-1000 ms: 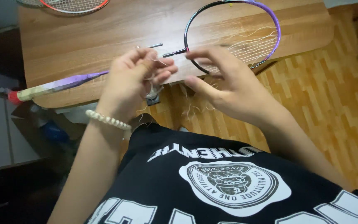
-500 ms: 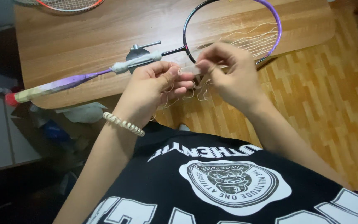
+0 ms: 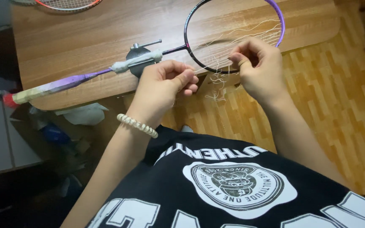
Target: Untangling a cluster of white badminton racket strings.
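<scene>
A badminton racket with a black and purple frame lies on the wooden table, its purple handle pointing left. Loose, cut white strings hang inside the head and over the table's front edge. My left hand is at the table edge below the racket's throat, thumb and fingers pinched on a thin white string. My right hand is closed at the lower rim of the racket head, pinching strings there. A pearl-like bracelet circles my left wrist.
A small dark round tool with a metal pin sits under the racket shaft. Another racket with an orange rim lies at the table's far edge. Crumpled paper and clutter sit under the table. Wood parquet floor lies to the right.
My hands have moved apart: the left dropped to the table edge, the right shifted right along the racket's lower rim. The dark tool by the shaft is now uncovered.
</scene>
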